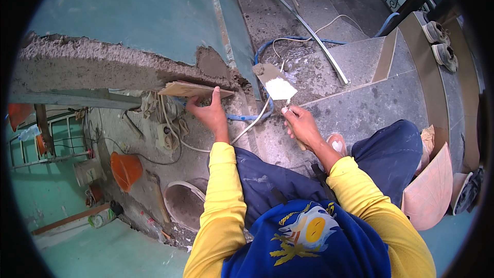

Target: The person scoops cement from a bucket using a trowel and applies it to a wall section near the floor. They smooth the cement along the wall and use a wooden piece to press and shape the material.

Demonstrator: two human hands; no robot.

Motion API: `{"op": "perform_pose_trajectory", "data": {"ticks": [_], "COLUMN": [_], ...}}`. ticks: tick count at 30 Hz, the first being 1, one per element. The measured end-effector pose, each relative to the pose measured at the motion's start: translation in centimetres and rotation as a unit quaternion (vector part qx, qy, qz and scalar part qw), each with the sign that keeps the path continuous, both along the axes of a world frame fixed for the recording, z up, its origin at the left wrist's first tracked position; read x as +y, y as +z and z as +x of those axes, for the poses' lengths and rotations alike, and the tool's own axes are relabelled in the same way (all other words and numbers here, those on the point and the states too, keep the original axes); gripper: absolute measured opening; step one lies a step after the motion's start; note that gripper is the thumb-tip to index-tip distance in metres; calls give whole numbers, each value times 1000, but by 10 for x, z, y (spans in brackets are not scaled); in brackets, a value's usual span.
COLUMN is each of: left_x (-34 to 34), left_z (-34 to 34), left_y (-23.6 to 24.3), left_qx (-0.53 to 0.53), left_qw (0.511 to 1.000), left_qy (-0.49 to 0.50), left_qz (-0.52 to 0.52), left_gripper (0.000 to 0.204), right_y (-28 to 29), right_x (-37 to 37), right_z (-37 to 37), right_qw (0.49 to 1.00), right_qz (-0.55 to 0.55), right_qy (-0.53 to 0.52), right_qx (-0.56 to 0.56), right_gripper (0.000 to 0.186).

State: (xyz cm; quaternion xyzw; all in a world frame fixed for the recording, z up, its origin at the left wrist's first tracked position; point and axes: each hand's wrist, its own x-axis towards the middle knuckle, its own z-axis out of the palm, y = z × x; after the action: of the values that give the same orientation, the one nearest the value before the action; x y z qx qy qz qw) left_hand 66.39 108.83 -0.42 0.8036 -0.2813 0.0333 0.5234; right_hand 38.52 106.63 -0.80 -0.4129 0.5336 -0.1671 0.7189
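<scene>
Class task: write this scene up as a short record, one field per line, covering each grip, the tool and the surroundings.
Left grip: touching a thin tan board
Board position: beside the rough wall edge
Right grip: closed around the handle of a trowel
Trowel blade: bright near the grip, grey-coated at the far end
Floor, left: orange bucket, pale round bucket
Floor, ahead: metal bar, blue hose
Steps, right: pair of shoes

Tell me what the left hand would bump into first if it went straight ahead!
The thin tan board the left hand touches; then probably the rough wall edge, though depth is unclear.
</scene>
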Motion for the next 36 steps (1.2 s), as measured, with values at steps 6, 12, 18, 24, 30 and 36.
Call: {"op": "perform_pose_trajectory", "data": {"ticks": [6,12,18,24,30,36], "left_x": [-5,-11,-7,-11,-12,-11], "left_z": [3,6,8,-12,-11,-12], "left_y": [-9,-15,-19,-4,-3,-3], "left_qx": [3,-10,-37,-4,20,26], "left_qw": [1000,1000,999,999,999,999], "left_qy": [-5,3,1,-15,-16,-11], "left_qz": [-11,-11,-20,-37,-42,-27], "left_gripper": [72,71,71,72,71,69], "right_y": [-3,-17,-16,-27,-27,-28], "right_x": [2,6,11,16,16,16], "right_z": [1,1,5,6,7,6], "right_qw": [1000,997,992,993,993,992], "right_qz": [-12,-29,-70,-68,-58,-66], "right_qy": [7,31,54,45,46,50], "right_qx": [27,63,96,86,87,94], "right_gripper": [40,43,42,39,38,40]}}
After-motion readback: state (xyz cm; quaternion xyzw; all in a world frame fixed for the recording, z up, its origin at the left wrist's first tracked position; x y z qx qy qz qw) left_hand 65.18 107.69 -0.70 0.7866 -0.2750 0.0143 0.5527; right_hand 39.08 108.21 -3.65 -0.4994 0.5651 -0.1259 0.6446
